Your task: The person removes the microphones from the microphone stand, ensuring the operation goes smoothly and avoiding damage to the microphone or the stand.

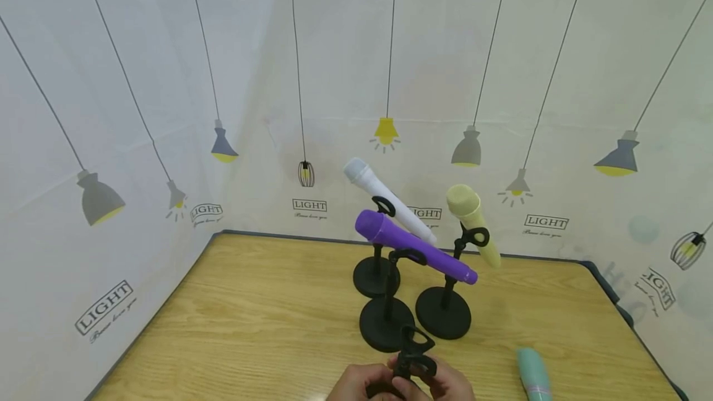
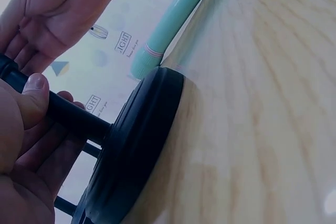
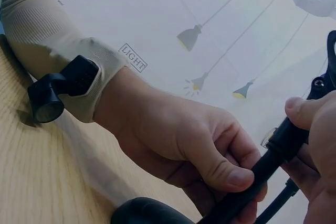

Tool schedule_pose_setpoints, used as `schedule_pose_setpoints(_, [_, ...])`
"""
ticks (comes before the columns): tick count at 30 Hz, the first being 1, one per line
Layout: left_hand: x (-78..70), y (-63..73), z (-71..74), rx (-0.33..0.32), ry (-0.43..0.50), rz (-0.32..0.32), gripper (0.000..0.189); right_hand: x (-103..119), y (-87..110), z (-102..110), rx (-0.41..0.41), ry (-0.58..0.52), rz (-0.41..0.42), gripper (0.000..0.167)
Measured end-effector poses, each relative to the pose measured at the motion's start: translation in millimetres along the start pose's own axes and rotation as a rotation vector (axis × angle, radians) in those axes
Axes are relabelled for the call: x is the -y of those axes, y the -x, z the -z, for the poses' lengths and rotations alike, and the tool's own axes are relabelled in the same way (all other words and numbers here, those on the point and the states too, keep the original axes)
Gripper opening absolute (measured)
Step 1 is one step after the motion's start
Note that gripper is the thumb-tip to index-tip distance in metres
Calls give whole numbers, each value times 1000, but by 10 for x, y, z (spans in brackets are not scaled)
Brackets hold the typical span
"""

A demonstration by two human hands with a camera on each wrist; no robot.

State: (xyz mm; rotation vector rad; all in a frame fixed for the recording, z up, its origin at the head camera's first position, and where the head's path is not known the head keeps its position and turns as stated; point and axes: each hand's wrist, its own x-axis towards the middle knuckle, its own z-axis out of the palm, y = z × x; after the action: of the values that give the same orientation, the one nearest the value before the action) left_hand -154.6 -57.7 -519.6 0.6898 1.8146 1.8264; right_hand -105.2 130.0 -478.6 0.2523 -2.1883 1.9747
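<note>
Four microphones and four black stands are in view. At left, the left hand (image 1: 355, 382) grips the lower pole of the nearest stand (image 1: 408, 361), which is low in the head view: thick round base, slim pole, looped clip on top. Behind it, three stands (image 1: 385, 327) hold tilted microphones: purple (image 1: 423, 245), white (image 1: 409, 218) and yellow (image 1: 475, 220). The right hand (image 1: 450, 382) pinches the held pole below its clip. Rightmost, one green microphone (image 1: 533, 371) lies on the table (image 1: 250, 302).
</note>
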Motion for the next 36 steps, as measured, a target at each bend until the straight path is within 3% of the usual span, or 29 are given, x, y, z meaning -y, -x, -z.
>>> schedule_pose_setpoints(8, [13, -10, 1, 22, 18, -39, 30, -11, -51, 190, 235, -95, -164, 35])
schedule_pose_setpoints(11, [7, -2, 4, 43, 27, -47, 34, -23, -67, 227, 290, -124, -191, 39])
schedule_pose_setpoints(21, [2, 44, 68, 9, -11, 1, 24, -59, -91, 258, 314, -76, -121, 38])
schedule_pose_setpoints(26, [9, 134, 167, -6, 3, 6, 31, -79, -129, 275, 368, -83, -162, 39])
schedule_pose_setpoints(36, [7, 272, 367, -104, -23, 32, 28, -56, -287, 134, 337, 33, -218, 36])
